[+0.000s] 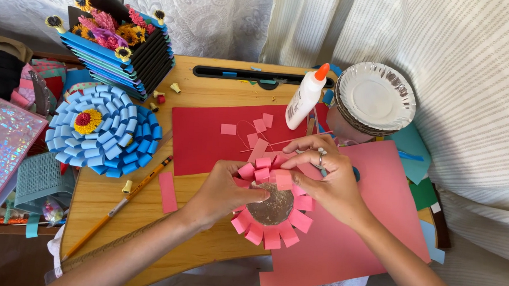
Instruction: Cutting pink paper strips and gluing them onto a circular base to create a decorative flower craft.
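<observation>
Near the middle of the head view, slightly toward 5 o'clock: a silver foil disc (270, 206) ringed with looped pink paper petals (272, 235), lifted a little over the wooden worktop (95, 201) and a large pink sheet (342, 248).

Risks, as judged from this view:
- Fresh loop at 12 o'clock on the ring probably held only by wet glue; could spring open or slide if pressure eases too soon.
- Pinching too hard likely to flatten the curl and spoil the match with neighbouring loops.
- Disc partly carried in the air; a tilt could peel petals at 6 o'clock, which hang unsupported.
- Glue bottle (305, 98) standing upright at 12 o'clock from the hands, close to a stack of foil plates (376, 97); an elbow swing or sleeve could tip it onto the red sheet (207, 140).
- Small cut pink strips (229, 129) lying loose on the red sheet; easily scattered by a draught or a wrist.

Hand pose:
- Left hand (219, 191) coming in from 7 o'clock, forearm low across the worktop edge, palm cupped over the disc's 9 o'clock rim, fingers narrow and gripping the ring.
- Right hand (326, 180) coming in from 4 o'clock, wrist raised, back of hand up, ringed fingers (300, 157) bent down and closed on one pink petal at the top of the ring.

Elsewhere: finished blue paper flower (103, 129) at 9 o'clock, pencil (122, 202) lying slantwise beside it.
</observation>
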